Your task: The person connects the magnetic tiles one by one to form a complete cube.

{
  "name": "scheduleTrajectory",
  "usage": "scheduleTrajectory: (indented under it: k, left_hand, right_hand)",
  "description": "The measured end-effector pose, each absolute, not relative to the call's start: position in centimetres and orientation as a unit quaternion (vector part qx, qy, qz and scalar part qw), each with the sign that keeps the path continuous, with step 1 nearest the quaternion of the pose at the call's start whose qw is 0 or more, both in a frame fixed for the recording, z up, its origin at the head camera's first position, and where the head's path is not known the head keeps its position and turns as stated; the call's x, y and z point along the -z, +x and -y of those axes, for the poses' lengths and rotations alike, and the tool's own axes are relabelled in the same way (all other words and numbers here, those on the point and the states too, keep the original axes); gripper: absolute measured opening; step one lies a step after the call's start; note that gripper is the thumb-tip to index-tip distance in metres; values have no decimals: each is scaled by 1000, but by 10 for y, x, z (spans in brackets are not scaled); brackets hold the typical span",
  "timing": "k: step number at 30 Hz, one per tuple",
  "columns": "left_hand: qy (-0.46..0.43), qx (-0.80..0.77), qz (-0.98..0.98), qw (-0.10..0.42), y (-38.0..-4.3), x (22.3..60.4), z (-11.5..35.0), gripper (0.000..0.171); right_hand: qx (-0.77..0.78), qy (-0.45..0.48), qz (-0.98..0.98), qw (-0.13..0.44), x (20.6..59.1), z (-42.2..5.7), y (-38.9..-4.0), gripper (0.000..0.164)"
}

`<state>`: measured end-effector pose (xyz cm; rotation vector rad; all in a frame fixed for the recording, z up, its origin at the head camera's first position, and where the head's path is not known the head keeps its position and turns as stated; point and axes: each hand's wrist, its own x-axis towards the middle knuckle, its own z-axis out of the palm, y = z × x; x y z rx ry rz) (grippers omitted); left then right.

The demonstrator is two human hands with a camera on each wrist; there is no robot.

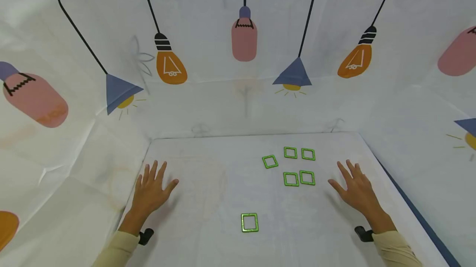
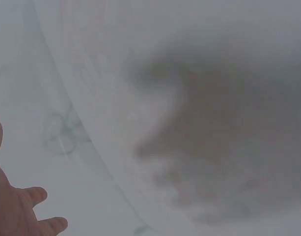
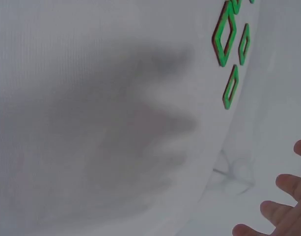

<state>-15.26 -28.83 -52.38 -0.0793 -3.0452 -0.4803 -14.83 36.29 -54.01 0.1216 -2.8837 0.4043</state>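
Note:
Several green square frames lie flat on the white table [image 1: 208, 234]. One green square frame [image 1: 242, 222] sits by itself near the front middle. The others form a loose group right of centre, among them a tilted square frame [image 1: 265, 162] on the group's left side. My left hand [image 1: 150, 192] hovers over the table's left side, fingers spread, holding nothing. Over the right side my right hand [image 1: 357, 190] is also held with fingers spread and nothing in it, to the right of the group. Both hands cast soft shadows below them.
White sheeting printed with an orange bulb [image 1: 172, 67], a blue lampshade [image 1: 295, 72] and other hanging lamps rises behind and beside the table. A dark blue strip [image 1: 412, 209] runs along the table's right edge. Black wrist mounts [image 1: 146, 237] sit under both wrists.

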Motion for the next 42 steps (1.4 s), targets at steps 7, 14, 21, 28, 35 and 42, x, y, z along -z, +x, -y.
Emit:
scheduleTrajectory:
  k: [7,14,21,28,35,42]
  left_hand:
    - [-65,150,986,41,-142,543,267,84]
    - [-106,174,978,36,-133,566,240,74]
    - [-137,204,969,30,-127,578,209,69]
    - [-162,228,960,5,-118,581,177,68]
    - [-187,266,945,-12,-106,590,152,70]
    - [-187,287,939,-20,-105,591,136,73]
  right_hand:
    - [-134,63,983,106,553,-349,-150,68]
    - [-180,92,976,76,564,-335,-160,60]
    - [-196,100,974,46,570,-324,-173,53]
    - [-201,106,973,31,572,-316,-186,54]
    - [-201,110,973,-3,574,-314,-194,56]
    - [-193,118,974,-23,575,-314,-199,58]
